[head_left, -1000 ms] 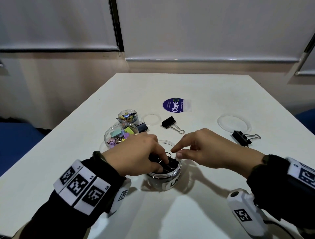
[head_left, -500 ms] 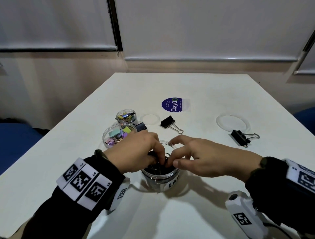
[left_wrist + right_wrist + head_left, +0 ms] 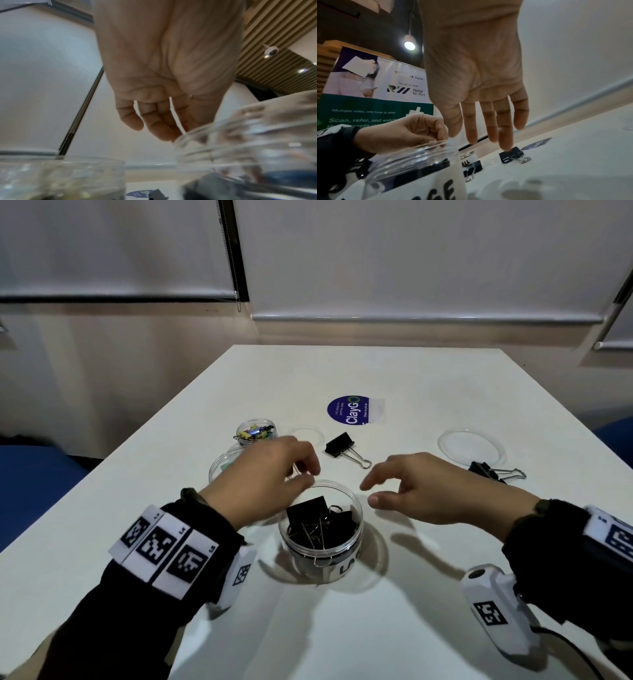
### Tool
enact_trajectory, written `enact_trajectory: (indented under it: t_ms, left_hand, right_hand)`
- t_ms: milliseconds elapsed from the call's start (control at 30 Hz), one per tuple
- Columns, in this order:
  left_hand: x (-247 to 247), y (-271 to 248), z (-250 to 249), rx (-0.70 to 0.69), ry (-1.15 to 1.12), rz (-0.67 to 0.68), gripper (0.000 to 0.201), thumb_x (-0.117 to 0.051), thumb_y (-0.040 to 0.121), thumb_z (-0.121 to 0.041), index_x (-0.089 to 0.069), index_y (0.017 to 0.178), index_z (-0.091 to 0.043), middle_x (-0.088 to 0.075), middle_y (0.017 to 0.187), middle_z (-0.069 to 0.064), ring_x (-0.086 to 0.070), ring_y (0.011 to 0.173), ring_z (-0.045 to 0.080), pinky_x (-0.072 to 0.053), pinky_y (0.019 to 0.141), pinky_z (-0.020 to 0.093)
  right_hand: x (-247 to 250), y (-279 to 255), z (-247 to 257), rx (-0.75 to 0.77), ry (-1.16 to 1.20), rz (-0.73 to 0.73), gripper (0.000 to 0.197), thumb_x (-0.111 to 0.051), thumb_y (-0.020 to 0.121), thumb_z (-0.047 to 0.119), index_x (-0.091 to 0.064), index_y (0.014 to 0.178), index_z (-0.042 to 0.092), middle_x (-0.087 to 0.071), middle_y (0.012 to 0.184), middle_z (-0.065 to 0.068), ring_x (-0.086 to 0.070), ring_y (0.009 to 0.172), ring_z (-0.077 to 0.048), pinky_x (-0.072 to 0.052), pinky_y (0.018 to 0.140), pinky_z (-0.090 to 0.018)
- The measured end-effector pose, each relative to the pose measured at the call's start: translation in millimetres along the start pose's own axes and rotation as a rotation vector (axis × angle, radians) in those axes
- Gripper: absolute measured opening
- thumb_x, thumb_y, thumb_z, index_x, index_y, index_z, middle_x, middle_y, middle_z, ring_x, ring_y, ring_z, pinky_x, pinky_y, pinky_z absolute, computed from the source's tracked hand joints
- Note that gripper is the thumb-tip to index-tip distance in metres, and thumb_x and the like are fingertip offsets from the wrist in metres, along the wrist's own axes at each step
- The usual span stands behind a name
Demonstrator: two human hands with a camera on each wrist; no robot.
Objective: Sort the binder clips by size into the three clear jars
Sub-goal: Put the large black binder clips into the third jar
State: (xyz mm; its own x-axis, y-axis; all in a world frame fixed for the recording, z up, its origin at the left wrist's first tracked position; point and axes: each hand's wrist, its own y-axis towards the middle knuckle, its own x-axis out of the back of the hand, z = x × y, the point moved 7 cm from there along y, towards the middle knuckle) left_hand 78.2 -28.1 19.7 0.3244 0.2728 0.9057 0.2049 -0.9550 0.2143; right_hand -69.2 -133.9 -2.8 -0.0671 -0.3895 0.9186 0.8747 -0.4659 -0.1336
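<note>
The large clear jar [image 3: 352, 537] [image 3: 412, 159] stands in front of me with several black binder clips [image 3: 317, 517] inside. My left hand [image 3: 308, 477] [image 3: 436, 134] hovers over its far left rim, fingers loosely curled and holding nothing. My right hand [image 3: 371, 491] [image 3: 488, 132] floats just right of the jar, fingers straight and empty. A black clip [image 3: 339, 443] [image 3: 511, 155] lies on the table beyond the jar. Another black clip [image 3: 486, 470] lies to the right. The medium jar [image 3: 219, 467] is mostly hidden behind my left hand. The small jar [image 3: 257, 431] holds small coloured clips.
A large clear lid [image 3: 471, 446] lies at the right and a small lid [image 3: 308, 434] beside the small jar. A round blue sticker [image 3: 352, 409] sits farther back. One more black clip [image 3: 471, 167] lies near the jars. The white table [image 3: 445, 392] stretches beyond.
Both hands have lifted out of the large jar and moved apart, the left one back and left, the right one to the right. The black clip they handled now lies inside the jar.
</note>
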Motion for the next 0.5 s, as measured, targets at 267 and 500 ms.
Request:
enact_trajectory:
  t_ms: [267, 500]
  left_hand:
    - [-7, 18, 37, 0.211, 0.293, 0.087, 0.038, -0.064, 0.081, -0.050, -0.061, 0.115, -0.033, -0.055, 0.119, -0.006, -0.051, 0.114, 0.018, -0.040, 0.091, 0.036]
    - [-14, 13, 48, 0.182, 0.178, 0.122, 0.040, -0.068, 0.082, -0.042, -0.062, 0.119, -0.029, -0.054, 0.123, -0.001, -0.048, 0.117, 0.019, -0.043, 0.094, 0.033]
  right_hand:
    - [-2, 45, -17, -0.081, -0.169, 0.090, 0.043, -0.057, 0.094, 0.034, -0.051, 0.136, 0.026, -0.054, 0.134, 0.000, -0.051, 0.119, -0.019, -0.040, 0.094, -0.027]
    - [-4, 99, -9, -0.012, -0.286, 0.093, 0.078, -0.061, 0.087, 0.011, -0.021, 0.152, 0.025, -0.030, 0.152, -0.006, -0.043, 0.131, -0.026, -0.041, 0.103, -0.035]
